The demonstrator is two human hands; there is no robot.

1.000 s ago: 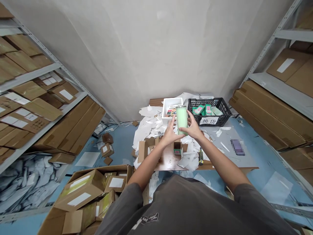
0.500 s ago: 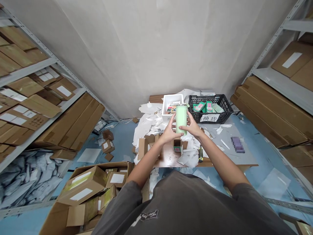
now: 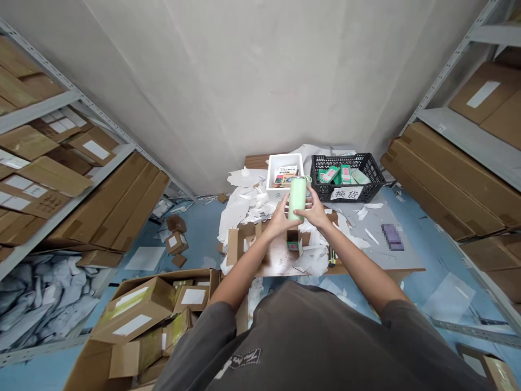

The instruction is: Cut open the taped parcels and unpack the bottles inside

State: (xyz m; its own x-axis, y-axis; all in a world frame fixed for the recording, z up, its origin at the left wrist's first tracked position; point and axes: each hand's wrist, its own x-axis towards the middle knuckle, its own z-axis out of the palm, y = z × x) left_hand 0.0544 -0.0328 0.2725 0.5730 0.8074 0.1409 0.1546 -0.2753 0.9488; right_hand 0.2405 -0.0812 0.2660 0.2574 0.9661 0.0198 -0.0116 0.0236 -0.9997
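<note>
Both of my hands hold a light green tumbler above the table, close to upright. It has a thin loop at its top right. My left hand wraps its left side, while my right hand grips from the right with the thumb across the front. Below them on the table stands a small open green box. An open cardboard box is left of it, and a yellow-and-black utility knife lies to the right by torn paper.
Behind the tumbler sit a white bin with printed booklets and a black crate holding several green boxes. Torn white paper covers the table's left. A blurred purple item lies right. A large carton of parcels stands lower left; loaded shelves flank both sides.
The tumbler has come down slightly toward the table in both hands. The whole view has shifted a little, with the surroundings sliding left and up.
</note>
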